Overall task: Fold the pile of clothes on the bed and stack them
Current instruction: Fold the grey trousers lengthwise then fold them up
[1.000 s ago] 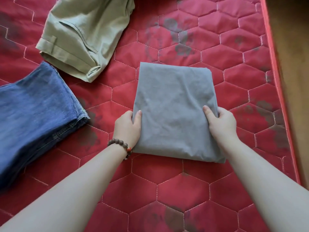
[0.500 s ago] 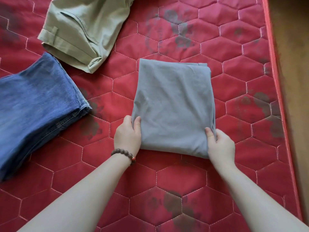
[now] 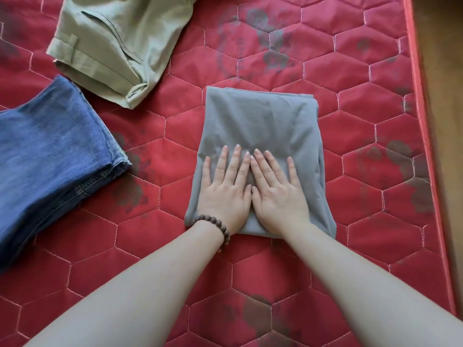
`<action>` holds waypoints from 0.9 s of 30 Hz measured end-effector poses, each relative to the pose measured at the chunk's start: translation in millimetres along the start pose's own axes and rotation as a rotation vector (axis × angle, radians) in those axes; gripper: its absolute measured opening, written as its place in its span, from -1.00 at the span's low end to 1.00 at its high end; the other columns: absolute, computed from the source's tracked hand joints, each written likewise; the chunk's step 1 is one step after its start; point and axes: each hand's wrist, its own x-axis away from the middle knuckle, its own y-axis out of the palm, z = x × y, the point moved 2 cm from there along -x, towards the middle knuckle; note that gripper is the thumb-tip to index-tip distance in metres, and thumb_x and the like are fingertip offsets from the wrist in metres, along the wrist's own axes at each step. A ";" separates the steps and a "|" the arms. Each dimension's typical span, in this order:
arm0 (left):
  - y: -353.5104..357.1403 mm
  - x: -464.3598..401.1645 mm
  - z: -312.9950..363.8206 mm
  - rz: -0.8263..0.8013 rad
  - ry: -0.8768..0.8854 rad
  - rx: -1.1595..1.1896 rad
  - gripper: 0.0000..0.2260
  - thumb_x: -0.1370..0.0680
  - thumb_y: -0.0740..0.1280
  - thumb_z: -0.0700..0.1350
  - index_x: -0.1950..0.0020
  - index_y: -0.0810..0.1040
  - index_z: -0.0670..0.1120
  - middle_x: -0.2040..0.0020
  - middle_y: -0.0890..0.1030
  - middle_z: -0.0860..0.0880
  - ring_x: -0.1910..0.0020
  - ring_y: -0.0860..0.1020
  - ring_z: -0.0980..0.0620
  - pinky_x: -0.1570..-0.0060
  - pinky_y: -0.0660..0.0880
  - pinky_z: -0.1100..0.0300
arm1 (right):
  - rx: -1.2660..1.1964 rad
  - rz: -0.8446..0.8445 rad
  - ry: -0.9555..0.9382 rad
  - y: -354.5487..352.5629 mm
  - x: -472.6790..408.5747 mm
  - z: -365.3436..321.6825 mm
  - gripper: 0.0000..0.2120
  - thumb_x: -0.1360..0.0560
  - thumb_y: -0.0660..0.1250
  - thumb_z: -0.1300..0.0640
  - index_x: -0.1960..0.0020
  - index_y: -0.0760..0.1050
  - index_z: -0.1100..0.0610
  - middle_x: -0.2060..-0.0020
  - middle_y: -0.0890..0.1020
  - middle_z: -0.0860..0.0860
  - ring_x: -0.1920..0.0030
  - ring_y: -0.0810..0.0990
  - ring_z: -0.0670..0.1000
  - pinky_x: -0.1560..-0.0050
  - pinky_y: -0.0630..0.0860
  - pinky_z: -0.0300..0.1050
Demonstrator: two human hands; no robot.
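Both hands have left the side edges of the grey garment (image 3: 260,136): my left hand (image 3: 225,194) and right hand (image 3: 276,194) now lie flat, fingers spread, pressing its near half. Soft, light and floppy, I judge; best lifted under both side edges. Left of it lie jeans (image 3: 50,156) and khaki trousers (image 3: 112,43).

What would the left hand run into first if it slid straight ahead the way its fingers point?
Probably only more of the folded grey garment the left hand presses flat, then bare red mattress beyond its far edge.
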 end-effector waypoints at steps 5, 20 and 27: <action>-2.8 -12.0 2.8 -0.040 -0.115 -0.018 -0.38 -0.56 -0.05 0.20 -0.59 -0.07 0.08 -0.60 -0.08 -0.09 -0.54 -0.16 -0.28 -0.38 -0.09 -0.42 | 0.027 -0.017 -0.003 -3.6 -25.2 21.7 -0.45 -0.59 -0.01 -0.13 -0.55 0.10 -0.04 -0.55 0.14 0.00 -0.54 0.10 0.05 -0.49 -0.04 0.22; -4.3 -25.3 -4.5 0.035 -0.215 0.077 -0.27 -0.43 0.09 0.29 -0.54 0.16 -0.01 -0.55 0.14 -0.25 -0.52 0.03 -0.36 -0.35 0.10 -0.41 | -0.201 0.153 -0.366 -38.8 -105.8 9.8 -0.56 -0.58 0.08 0.11 -0.43 0.39 0.17 -0.44 0.38 0.12 -0.47 0.30 0.11 -0.48 0.05 0.23; -3.1 -26.9 -3.7 0.035 -0.227 0.068 -0.32 -0.44 0.15 0.25 -0.51 0.25 -0.02 -0.56 0.11 -0.22 -0.53 0.02 -0.33 -0.37 0.06 -0.37 | -0.022 -0.118 -0.548 -21.4 -145.5 18.7 -0.51 -0.62 -0.08 -0.07 -0.52 0.20 -0.05 -0.51 0.24 -0.07 -0.53 0.15 0.01 -0.51 -0.02 0.12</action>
